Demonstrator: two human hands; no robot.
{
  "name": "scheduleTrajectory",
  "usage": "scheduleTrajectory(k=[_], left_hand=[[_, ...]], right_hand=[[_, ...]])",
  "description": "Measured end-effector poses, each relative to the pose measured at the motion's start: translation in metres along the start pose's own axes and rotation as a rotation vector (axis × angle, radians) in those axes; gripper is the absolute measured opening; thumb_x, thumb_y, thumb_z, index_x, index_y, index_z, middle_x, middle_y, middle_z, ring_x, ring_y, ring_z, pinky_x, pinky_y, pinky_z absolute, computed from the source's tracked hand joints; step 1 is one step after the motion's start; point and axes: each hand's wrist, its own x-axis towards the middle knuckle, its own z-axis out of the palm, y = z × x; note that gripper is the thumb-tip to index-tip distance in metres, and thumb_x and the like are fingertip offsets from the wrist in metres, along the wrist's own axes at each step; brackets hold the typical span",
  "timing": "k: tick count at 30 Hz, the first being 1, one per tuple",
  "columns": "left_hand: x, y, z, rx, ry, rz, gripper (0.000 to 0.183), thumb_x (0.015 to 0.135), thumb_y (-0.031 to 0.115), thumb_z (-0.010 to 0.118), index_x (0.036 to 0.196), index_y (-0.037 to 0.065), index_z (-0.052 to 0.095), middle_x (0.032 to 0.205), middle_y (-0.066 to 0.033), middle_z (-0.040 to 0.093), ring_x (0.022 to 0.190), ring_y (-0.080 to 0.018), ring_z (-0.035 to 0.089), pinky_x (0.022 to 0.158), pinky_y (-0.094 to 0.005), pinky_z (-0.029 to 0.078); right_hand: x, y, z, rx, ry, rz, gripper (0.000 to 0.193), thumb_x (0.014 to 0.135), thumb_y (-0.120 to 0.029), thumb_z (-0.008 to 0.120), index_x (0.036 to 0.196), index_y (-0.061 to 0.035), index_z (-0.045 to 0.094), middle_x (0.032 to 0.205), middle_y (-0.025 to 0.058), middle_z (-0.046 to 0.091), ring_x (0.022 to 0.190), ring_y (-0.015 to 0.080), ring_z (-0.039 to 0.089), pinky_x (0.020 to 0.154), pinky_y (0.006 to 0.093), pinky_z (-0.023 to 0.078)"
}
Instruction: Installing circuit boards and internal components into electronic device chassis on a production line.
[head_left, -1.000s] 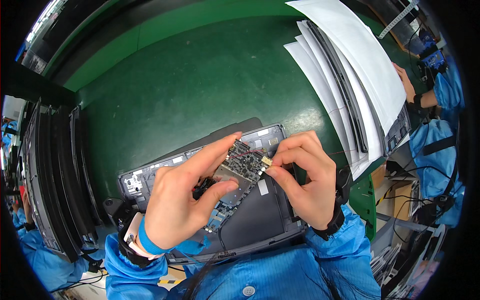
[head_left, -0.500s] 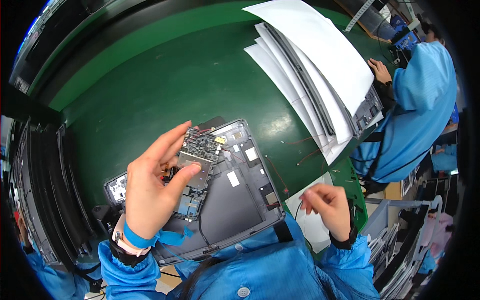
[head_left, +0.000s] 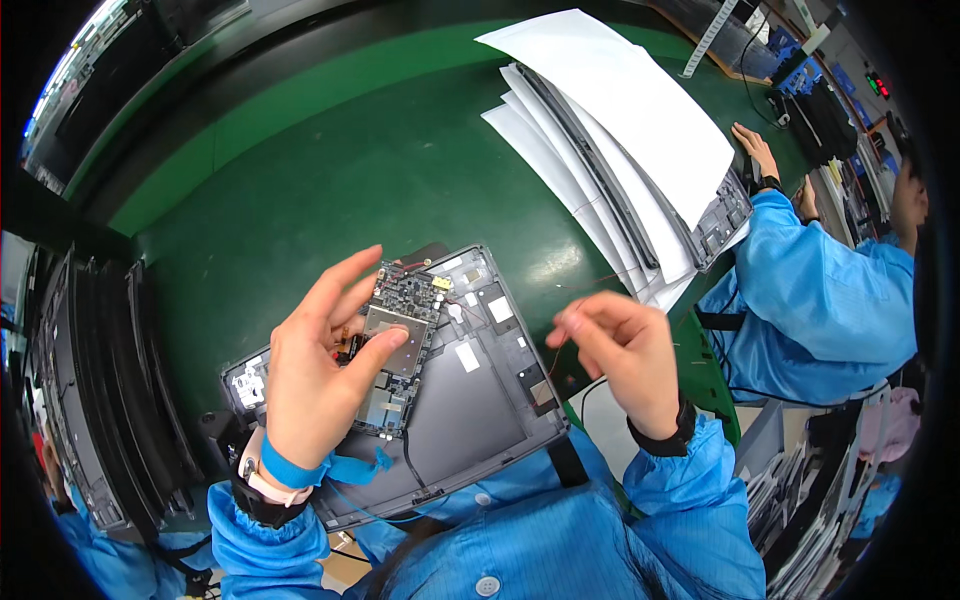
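Observation:
My left hand (head_left: 312, 375) grips a dark green circuit board (head_left: 408, 285) by its long edges, thumb across its silver metal plate. The board is held tilted above a grey device housing (head_left: 470, 410), which lies open by the table's near edge. A black cable runs from the board's lower end toward the housing's near edge. To the right, my right hand (head_left: 632, 355) is closed in a pinch beside the housing's right edge. From its fingertips a thin dark red wire (head_left: 556, 364) hangs toward the housing. A blue strap is around my left wrist.
A stack of housings with white sheets (head_left: 640, 130) leans at the far right of the green table (head_left: 300, 190). Dark panels (head_left: 150, 380) stand upright at left. A co-worker in blue (head_left: 820, 300) reaches onto the table at right. A green tray (head_left: 715, 385) sits nearby.
My right hand has moved up and left, and its fingertips have taken hold of the thin wire that was lying loose. The left hand keeps the board in nearly the same place.

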Motion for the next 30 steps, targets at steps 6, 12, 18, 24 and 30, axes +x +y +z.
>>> scheduleTrajectory(k=[6,12,18,24,30], left_hand=[[0.000,0.000,0.001,-0.139,0.059,-0.030,0.037,0.076,-0.009,0.063,0.109,0.001,0.049,0.109,-0.0156,0.060,0.080,-0.0107,0.055,0.075,-0.0238,0.047],[0.002,-0.004,-0.006,0.073,-0.093,0.063,0.011,0.080,0.005,0.064,0.089,0.002,0.059,0.100,-0.0085,0.059,0.073,-0.0117,0.047,0.072,-0.0245,0.041],[0.003,0.001,-0.009,-0.082,-0.163,-0.033,0.012,0.086,0.012,0.060,0.090,0.001,0.058,0.096,-0.0106,0.058,0.114,-0.0267,0.050,0.093,-0.0328,0.038],[0.003,-0.001,-0.010,0.006,-0.159,0.077,0.012,0.087,0.012,0.058,0.088,0.000,0.058,0.094,-0.0125,0.059,0.113,-0.0280,0.051,0.094,-0.0344,0.038],[0.002,0.000,-0.009,0.034,-0.134,0.070,0.011,0.086,0.010,0.059,0.086,-0.001,0.058,0.093,-0.0142,0.060,0.112,-0.0314,0.052,0.092,-0.0351,0.040]], right_hand=[[0.017,-0.023,0.028,-0.011,-0.018,-0.272,0.012,0.088,-0.006,0.059,0.094,0.0040,0.063,0.076,0.0065,0.067,0.054,0.0041,0.051,0.047,0.0173,0.040],[0.023,-0.016,0.055,-0.301,-0.111,-0.557,0.011,0.082,-0.002,0.063,0.092,-0.0010,0.066,0.072,0.0064,0.064,0.052,0.0070,0.053,0.045,0.0212,0.040],[0.022,-0.020,0.074,-0.435,-0.194,-0.678,0.011,0.074,0.003,0.066,0.082,-0.0024,0.065,0.060,0.0043,0.054,0.046,0.0088,0.046,0.043,0.0243,0.036],[0.022,-0.018,0.078,-0.577,-0.122,-0.816,0.015,0.069,0.005,0.067,0.081,-0.0033,0.065,0.060,0.0033,0.054,0.044,0.0105,0.045,0.042,0.0236,0.035],[0.021,-0.020,0.082,-0.555,-0.027,-0.806,0.016,0.068,0.005,0.070,0.080,-0.0035,0.065,0.064,0.0038,0.058,0.046,0.0098,0.046,0.043,0.0235,0.036]])
